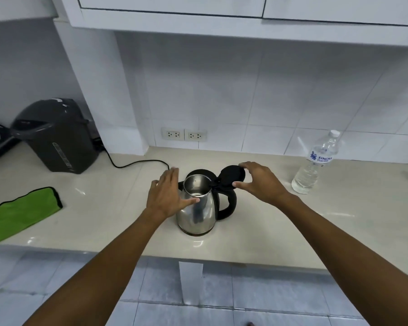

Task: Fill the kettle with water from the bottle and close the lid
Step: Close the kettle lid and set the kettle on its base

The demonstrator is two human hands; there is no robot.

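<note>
Sitting near the front edge of the counter (268, 234), about the middle of its length: steel kettle (196, 214), upright, black handle (228, 203) turned to the right. Lid (231, 176) flipped open and tipped back over the handle on its hinge, mouth wide open, inside too dim to say if any water is in there. Left hand (165, 196) pressed flat against the kettle's left side, fingers (172, 176) stretched out and loosely spread, thumb lying across the steel just below the rim, so more bracing than a closed grip. Right hand (260, 182) pinching the open lid, fingertips on its far edge, thumb on its near edge. Water bottle (317, 162) standing upright toward the right end of the counter, close to the tiled back wall, well apart from the kettle and both hands, white cap on, clear water inside. Over by the left end: dark hot water dispenser (57, 137) back by the wall, black cord (132, 164) trailing from it toward the kettle. Green cloth (22, 212) lying flat near the front left edge. Two wall sockets (184, 134) just above the counter's back edge, behind the kettle.
</note>
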